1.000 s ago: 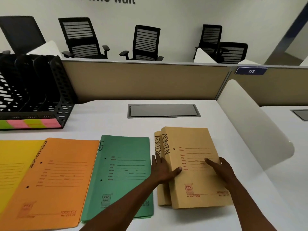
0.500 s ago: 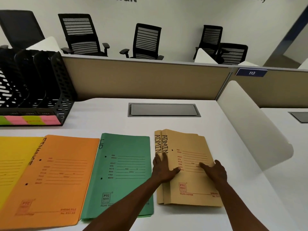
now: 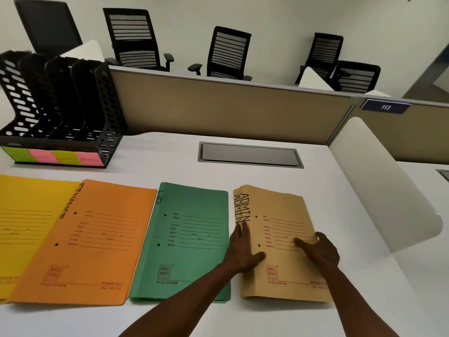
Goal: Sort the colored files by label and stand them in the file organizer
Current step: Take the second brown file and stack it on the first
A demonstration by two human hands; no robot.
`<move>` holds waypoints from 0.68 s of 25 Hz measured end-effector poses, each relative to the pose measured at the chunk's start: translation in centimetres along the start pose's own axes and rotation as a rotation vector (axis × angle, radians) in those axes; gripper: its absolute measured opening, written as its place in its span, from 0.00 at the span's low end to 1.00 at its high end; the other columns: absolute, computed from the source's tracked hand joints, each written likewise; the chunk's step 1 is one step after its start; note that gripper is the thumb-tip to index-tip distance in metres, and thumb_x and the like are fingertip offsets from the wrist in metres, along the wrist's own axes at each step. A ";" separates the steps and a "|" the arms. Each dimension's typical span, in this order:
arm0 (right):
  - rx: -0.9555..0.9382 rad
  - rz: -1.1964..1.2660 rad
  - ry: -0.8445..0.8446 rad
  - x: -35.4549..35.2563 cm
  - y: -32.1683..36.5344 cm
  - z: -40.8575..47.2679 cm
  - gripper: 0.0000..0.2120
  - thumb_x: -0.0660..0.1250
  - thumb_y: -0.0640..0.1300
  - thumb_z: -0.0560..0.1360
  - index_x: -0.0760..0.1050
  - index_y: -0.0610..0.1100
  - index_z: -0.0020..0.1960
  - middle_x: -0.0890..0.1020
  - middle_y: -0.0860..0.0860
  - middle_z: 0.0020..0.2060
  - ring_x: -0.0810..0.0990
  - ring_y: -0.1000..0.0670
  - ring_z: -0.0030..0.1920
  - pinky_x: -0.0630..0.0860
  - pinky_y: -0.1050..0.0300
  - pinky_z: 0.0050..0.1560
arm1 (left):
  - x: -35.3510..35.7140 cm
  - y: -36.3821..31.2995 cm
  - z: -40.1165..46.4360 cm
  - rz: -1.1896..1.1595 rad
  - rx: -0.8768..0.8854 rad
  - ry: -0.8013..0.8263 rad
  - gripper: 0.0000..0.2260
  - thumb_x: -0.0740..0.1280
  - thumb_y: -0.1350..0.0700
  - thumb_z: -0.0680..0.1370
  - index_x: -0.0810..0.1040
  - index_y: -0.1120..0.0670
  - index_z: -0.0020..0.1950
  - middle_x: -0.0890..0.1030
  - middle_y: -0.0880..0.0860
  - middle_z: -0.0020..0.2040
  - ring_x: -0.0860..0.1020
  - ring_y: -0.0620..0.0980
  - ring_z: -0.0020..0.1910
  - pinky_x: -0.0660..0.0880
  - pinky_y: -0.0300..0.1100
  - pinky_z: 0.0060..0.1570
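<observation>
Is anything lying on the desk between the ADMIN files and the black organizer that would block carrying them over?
Nothing upright blocks it. Between the tan ADMIN files, under both hands, and the file organizer lie only the flat green file and orange file; lifted files would likely pass over them. The slots look empty.

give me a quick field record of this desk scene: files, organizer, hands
files flat on desk: yellow file, orange file, green file, tan ADMIN files
ADMIN stack: at least two, nearly squared
organizer: black, upright, no files inside, coloured tabs on its front
left hand: flat against ADMIN stack's left edge
right hand: fingers resting on top ADMIN file
</observation>
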State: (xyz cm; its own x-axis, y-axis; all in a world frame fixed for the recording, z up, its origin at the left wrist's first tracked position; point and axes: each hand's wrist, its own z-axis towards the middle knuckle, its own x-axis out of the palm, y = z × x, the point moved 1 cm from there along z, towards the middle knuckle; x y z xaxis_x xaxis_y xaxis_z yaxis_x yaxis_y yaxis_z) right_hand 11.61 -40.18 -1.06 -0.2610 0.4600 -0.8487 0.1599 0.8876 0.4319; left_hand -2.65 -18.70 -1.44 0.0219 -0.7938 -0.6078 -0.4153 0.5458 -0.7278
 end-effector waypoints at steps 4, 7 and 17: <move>-0.021 -0.058 -0.005 0.1 -0.4 -0.5 0.40 0.71 0.66 0.69 0.67 0.44 0.72 0.78 0.43 0.64 0.78 0.39 0.61 0.76 0.42 0.59 | 0.1 -0.1 -0.4 -0.024 0.002 0.023 0.52 0.72 0.40 0.71 0.38 0.51 0.80 0.51 0.54 0.80 0.58 0.56 0.77 0.66 0.52 0.73; 0.004 -0.093 -0.016 1.1 0.0 -1.1 0.41 0.70 0.68 0.69 0.66 0.43 0.72 0.74 0.40 0.65 0.75 0.37 0.64 0.77 0.39 0.60 | 0.2 0.1 -0.8 -0.018 -0.004 0.032 0.52 0.72 0.39 0.71 0.38 0.52 0.80 0.49 0.54 0.80 0.55 0.56 0.78 0.65 0.53 0.74; 0.012 -0.134 -0.018 4.5 0.6 -4.6 0.44 0.59 0.74 0.71 0.54 0.50 0.78 0.58 0.40 0.76 0.53 0.36 0.77 0.57 0.32 0.73 | 0.7 1.2 -2.9 -0.021 -0.028 0.035 0.49 0.71 0.44 0.74 0.39 0.54 0.81 0.50 0.54 0.81 0.57 0.55 0.78 0.63 0.51 0.75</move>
State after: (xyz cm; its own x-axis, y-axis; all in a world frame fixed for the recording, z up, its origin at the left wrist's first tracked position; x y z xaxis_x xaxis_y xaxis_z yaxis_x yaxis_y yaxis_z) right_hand 6.19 -37.45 -3.17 -0.2639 0.3369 -0.9038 0.1364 0.9407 0.3108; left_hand -5.77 -19.40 -1.77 -0.0005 -0.8140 -0.5809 -0.4406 0.5217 -0.7306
